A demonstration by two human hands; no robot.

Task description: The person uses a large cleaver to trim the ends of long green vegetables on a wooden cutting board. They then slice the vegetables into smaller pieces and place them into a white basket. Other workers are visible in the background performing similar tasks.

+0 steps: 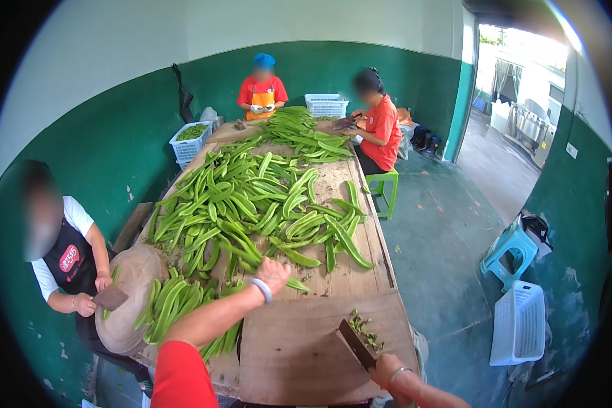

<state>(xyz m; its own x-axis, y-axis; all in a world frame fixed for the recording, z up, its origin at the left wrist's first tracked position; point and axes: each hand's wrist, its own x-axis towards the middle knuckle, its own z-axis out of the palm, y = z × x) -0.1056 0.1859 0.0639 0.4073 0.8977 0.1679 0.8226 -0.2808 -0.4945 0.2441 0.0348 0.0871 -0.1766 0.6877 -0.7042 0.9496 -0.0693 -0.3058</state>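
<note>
My left hand [274, 275], with a pale bangle at the wrist, reaches over the near part of a large pile of long green bean pods [245, 191]; its fingers are on pods, though the grip is partly hidden. Down at the right, my right hand [386, 371] is closed round the handle of a cleaver [357, 346]. The blade rests at a flat wooden board [306, 352], beside small green trimmings [365, 330]. More pods [176, 306] lie in a bunch left of my left forearm.
A co-worker at the left holds a cleaver [111, 298] over a round wooden block [143, 270]. Two co-workers are at the table's far end. Baskets [188, 148] [326, 105] stand beyond. On the right floor are a blue stool [510, 255] and a white plastic basket [517, 324].
</note>
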